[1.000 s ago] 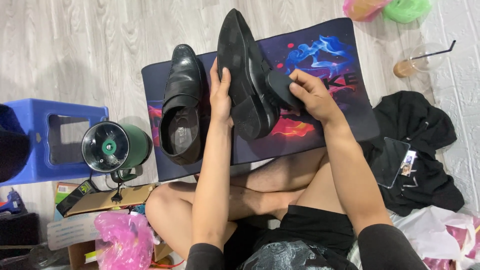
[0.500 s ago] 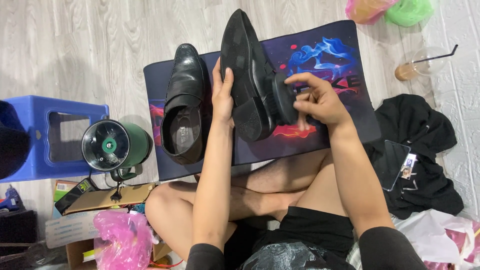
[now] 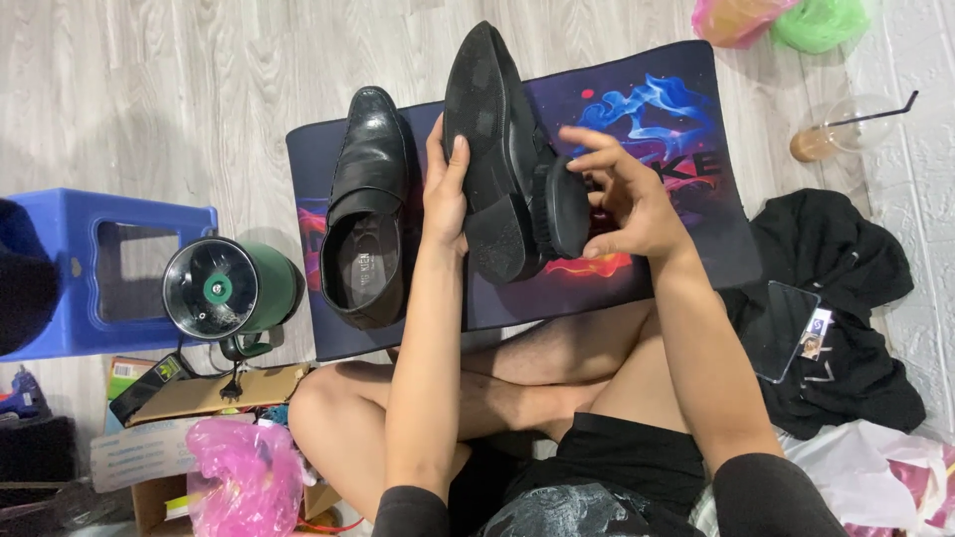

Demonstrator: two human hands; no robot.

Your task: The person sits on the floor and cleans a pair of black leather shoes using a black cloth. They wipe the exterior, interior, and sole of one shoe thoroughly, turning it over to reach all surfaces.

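My left hand (image 3: pixel 445 194) holds a black leather shoe (image 3: pixel 494 149) on its side, sole facing left, above a dark printed mat (image 3: pixel 657 109). My right hand (image 3: pixel 627 199) grips a black shoe brush (image 3: pixel 564 209) pressed against the shoe's upper near the heel. A second black shoe (image 3: pixel 366 209) lies upright on the mat's left part, opening toward me. My bare crossed legs are below the mat.
A blue plastic stool (image 3: pixel 99 268) and a small green fan (image 3: pixel 229 288) sit at left. A pink bag (image 3: pixel 244 477) and cardboard boxes lie at lower left. Black clothing (image 3: pixel 846 298) with a phone (image 3: pixel 781 328) lies right. A drink cup with straw (image 3: pixel 836 134) stands upper right.
My right hand has slid the brush down along the shoe toward its heel. The left hand keeps the shoe in about the same place.
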